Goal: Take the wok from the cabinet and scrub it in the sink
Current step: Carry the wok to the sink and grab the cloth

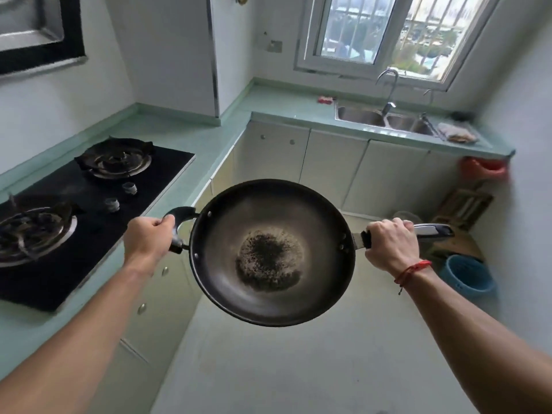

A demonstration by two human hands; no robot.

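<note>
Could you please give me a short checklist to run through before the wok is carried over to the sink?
1. Left hand grips the loop handle of the round dark metal wok: ok.
2. Right hand grips the wok's long black-and-silver handle: ok.
3. Wok open side up, charred patch showing: ok.
4. Pale floor towards the steel double sink, no obstacle visible: ok.
5. Room inside the sink basins: cannot tell, largely hidden.

Head-worn wide view, forward-down, close over wok [271, 252], apparently toward the sink [358, 116].
</note>
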